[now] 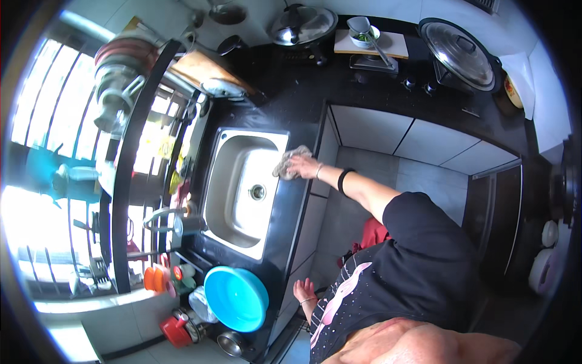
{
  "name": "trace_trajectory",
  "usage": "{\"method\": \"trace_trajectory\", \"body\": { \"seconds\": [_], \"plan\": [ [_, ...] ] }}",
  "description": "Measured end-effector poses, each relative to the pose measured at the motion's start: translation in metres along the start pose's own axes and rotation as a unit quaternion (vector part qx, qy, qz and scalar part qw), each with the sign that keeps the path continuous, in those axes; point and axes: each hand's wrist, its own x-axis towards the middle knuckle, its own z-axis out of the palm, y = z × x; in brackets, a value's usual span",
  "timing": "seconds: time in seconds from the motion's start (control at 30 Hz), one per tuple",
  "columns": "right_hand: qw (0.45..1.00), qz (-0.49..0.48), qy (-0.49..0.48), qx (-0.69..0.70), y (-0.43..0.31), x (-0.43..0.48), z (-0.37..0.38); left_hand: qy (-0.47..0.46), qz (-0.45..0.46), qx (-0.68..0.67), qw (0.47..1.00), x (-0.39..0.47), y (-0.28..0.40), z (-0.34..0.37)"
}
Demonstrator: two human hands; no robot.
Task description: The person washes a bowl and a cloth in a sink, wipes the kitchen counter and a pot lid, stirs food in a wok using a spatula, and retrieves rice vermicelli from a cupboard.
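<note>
My right hand (303,166) presses a crumpled grey-beige cloth (286,164) to the black countertop, beside the right rim of the sink. The stainless steel sink (248,154) has a round drain (257,192) in its floor and no standing water that I can make out. Lower down, my left hand (304,291) hangs in front of the counter's edge with its fingers apart, holding nothing. A large blue plastic basin (236,299) stands on the counter (284,236) below the sink, nearest to that hand.
Lidded pans (303,27) (459,52) stand along the back counter. Between them, a bowl of chopped greens (363,37) with a cleaver across it rests on a board (393,44). A dish rack (129,150) lines the barred window. A red pot (176,331) sits past the basin.
</note>
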Motion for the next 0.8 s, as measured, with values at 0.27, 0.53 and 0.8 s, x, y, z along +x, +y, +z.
{"method": "trace_trajectory", "body": {
  "seconds": [0.27, 0.53, 0.8],
  "plan": [
    [0.957, 0.264, -0.057, -0.108, 0.25, -0.025, -0.169, -0.099, 0.001, 0.165, 0.981, -0.034, 0.015, 0.201],
    [0.923, 0.329, 0.125, -0.157, 0.257, -0.277, -0.294, -0.239, 0.112, 0.424, 0.866, -0.017, -0.005, 0.302],
    [0.839, 0.363, 0.383, -0.132, 0.354, -0.227, -0.385, -0.348, 0.293, 0.611, 0.647, -0.045, 0.044, 0.39]
  ]
}}
